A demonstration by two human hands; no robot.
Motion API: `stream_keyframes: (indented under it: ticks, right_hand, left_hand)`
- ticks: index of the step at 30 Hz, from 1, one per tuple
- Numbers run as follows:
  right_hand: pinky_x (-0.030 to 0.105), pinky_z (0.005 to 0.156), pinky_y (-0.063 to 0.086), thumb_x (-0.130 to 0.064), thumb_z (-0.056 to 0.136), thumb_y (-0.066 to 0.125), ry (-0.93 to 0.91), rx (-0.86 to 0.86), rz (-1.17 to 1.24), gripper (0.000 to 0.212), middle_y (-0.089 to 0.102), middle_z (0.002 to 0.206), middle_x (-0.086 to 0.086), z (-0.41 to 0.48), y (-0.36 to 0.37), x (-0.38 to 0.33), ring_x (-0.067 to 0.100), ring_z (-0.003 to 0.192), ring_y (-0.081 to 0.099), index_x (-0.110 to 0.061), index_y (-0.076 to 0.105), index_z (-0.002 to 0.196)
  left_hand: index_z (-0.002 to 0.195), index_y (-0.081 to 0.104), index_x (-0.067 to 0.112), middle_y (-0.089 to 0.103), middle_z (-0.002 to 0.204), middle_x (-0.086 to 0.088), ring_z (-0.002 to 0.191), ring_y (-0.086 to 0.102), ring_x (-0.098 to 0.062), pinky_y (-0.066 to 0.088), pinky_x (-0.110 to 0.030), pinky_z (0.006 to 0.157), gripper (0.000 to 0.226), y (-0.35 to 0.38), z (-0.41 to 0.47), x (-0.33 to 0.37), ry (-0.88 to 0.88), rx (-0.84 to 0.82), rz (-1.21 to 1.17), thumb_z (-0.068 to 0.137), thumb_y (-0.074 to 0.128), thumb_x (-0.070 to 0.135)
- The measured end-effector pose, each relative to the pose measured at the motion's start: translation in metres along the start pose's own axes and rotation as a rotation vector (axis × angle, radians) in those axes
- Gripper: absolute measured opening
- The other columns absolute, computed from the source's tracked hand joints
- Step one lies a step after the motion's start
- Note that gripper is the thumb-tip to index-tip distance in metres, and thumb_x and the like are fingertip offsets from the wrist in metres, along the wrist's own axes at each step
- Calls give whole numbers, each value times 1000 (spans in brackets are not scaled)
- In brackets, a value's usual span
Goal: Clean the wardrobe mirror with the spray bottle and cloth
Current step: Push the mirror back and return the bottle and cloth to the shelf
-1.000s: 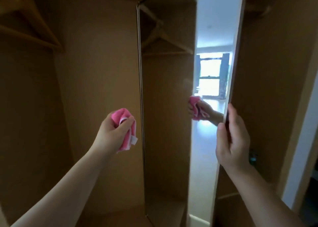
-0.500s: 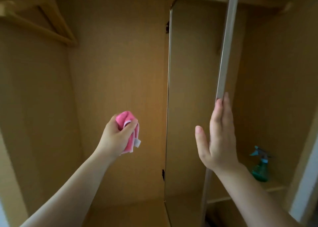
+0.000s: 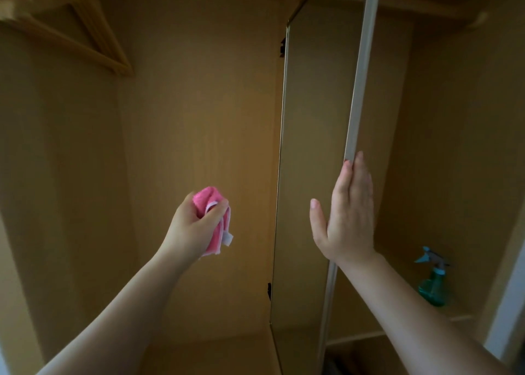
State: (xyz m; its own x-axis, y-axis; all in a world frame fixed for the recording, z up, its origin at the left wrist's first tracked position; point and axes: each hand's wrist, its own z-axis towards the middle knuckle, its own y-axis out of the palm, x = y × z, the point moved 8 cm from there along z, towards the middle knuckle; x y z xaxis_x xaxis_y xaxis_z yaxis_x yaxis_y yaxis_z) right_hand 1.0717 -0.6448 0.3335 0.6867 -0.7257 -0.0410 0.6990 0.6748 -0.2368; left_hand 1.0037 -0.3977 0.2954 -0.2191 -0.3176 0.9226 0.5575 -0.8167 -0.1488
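Both forearms bare; no sleeves, rings, watch visible.

1. Cloth (image 3: 214, 221): bright pink, white tag or edging
2. Spray bottle (image 3: 431, 283): translucent teal-green, lighter turquoise trigger head
3. Wardrobe panels (image 3: 199, 105): plain tan wood tone
4. Mirror (image 3: 309, 176) frame edge: pale silver-grey
5. Hanger (image 3: 85, 33): light wood

The wardrobe interior is dim and warm-toned, with the back panel (image 3: 199, 124) brightest near its middle and darkening toward the corners, so light seems to come from behind the camera. The wooden hanger (image 3: 85, 33) at upper left is smeared by motion blur. Straight edges bow near the frame borders from the wide lens, and the spray bottle (image 3: 433, 278) sits in shadow, soft-edged.
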Motion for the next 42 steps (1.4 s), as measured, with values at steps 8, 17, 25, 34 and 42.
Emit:
stream_keyframes:
  ticks: [8,17,25,34,42]
  right_hand:
    - [51,120,11,-42,95,37,18,-205,-147,81,-1,158,28,14,60,12,38,148,-2,2,-3,150]
    - [53,119,12,-49,96,36,56,-382,-270,88,-9,157,28,25,104,21,41,147,-4,3,-13,148]
    - [54,119,8,-52,97,32,67,-472,-281,89,-18,156,25,26,106,23,39,146,-10,0,-20,147]
    - [46,119,20,-44,99,34,6,-500,-145,61,25,157,15,3,35,48,30,145,22,-12,23,150]
    - [38,99,47,-31,95,46,30,-368,4,42,58,127,9,-45,-49,140,25,119,53,-7,56,128]
  left_hand:
    - [106,52,34,68,100,-5,86,69,-23,58,-45,76,18,0,9,-8,22,16,4,91,61,35]
    - [121,50,26,69,97,-5,79,71,-22,59,-40,70,36,5,20,-20,-26,6,17,90,62,37]
    - [120,49,27,68,97,-5,79,70,-21,58,-35,67,33,15,19,-22,-34,-22,23,90,62,35]
    - [125,48,27,68,100,-5,84,70,-21,58,-38,73,38,82,1,-11,-19,-185,-20,90,61,37]
    - [122,46,31,67,98,-3,77,71,-18,56,-31,65,36,188,-45,2,-26,-225,-43,90,62,34]
